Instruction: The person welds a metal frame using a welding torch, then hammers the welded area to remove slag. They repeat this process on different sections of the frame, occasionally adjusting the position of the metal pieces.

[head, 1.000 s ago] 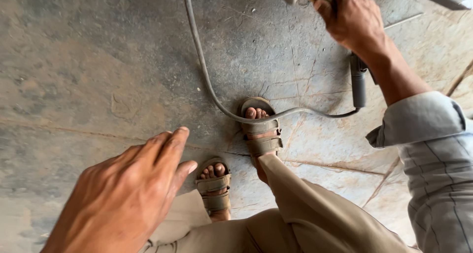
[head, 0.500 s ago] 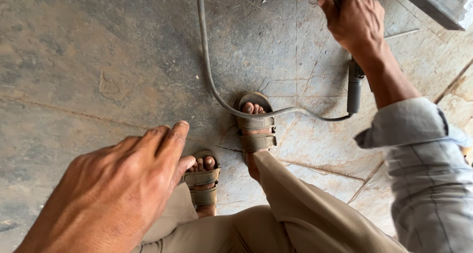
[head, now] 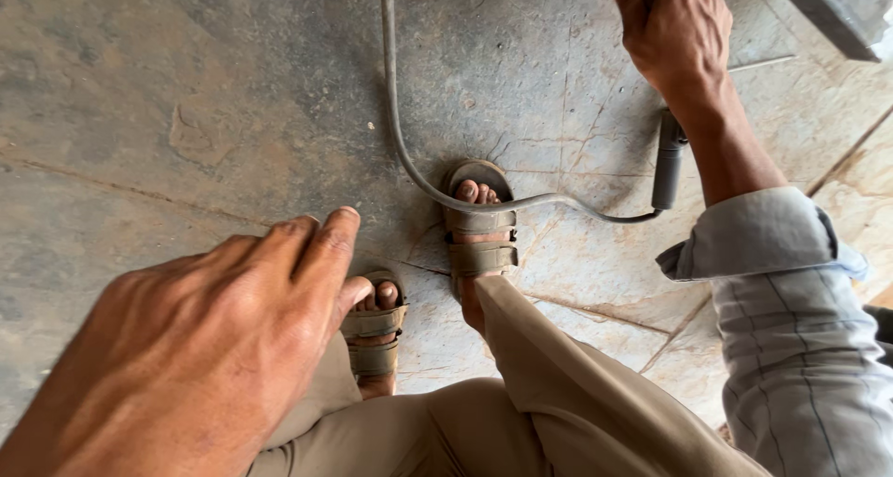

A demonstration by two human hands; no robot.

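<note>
You stand on cracked stone floor [head: 186, 86]; the cable [head: 395, 114] crosses your sandal [head: 479, 231]. Right hand [head: 674, 31] clenches a cut-off tool; left hand [head: 195, 347] hangs spread, empty.

At the centre we find our right sandalled foot [head: 479, 226] on the stone floor [head: 186, 96], with a cable [head: 395, 114] crossing its toes. Our left sandalled foot [head: 374, 333] lies at seven o'clock from it, partly under our left hand [head: 200, 347]. The cable runs to twelve o'clock and to three, under our right hand [head: 674, 31] at one o'clock.
</note>
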